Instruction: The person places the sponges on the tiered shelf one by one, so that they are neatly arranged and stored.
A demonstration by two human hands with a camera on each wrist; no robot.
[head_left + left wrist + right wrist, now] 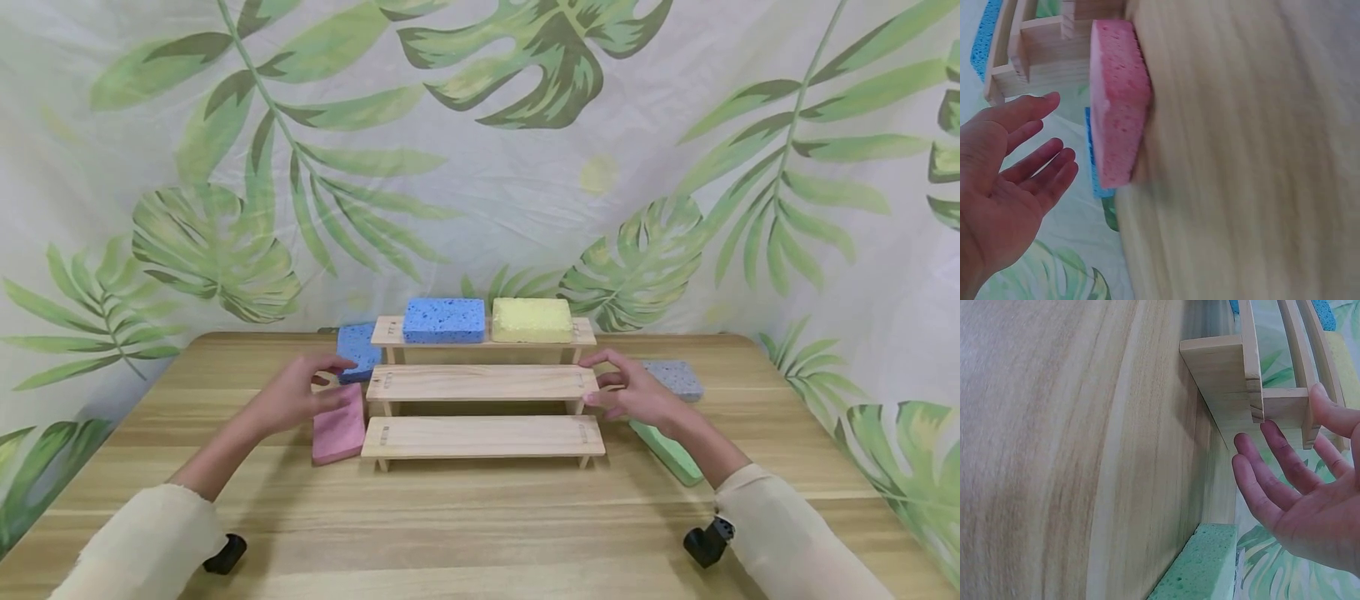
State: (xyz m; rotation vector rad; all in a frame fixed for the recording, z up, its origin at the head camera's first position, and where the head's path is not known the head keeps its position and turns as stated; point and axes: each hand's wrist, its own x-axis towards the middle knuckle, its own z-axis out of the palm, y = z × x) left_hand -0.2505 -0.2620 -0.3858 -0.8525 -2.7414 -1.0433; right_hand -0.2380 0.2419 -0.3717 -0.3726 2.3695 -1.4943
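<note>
Looking first from the head view, I see two grips at both ends of one three-shelf wooden rack [480, 383], which stands on the desk [480, 533] between them. The left grip [303, 392] has its fingers spread and holds nothing; the right grip [637, 392] is also spread, with its fingertips at the end of the middle shelf, but whether they touch it I cannot tell. I count six sponges: one blue sponge [444, 322] and one yellow sponge [531, 321] on the top shelf, beyond and between the grips; a second blue sponge [357, 346] just beyond the left grip; a pink sponge [333, 433] below it; a grey sponge [675, 379] beyond the right grip; and a green sponge [678, 462] under the right forearm. In the left wrist view, the pink sponge lies apart from the left fingers; it is porous, so probably light, soft and not fragile, easy to take by its long sides. In the right wrist view, the thin shelf ends are close to the right thumb and fingers. The rack should be stiff and rather light, best held level by both ends, because the sponges above could slide.
</note>
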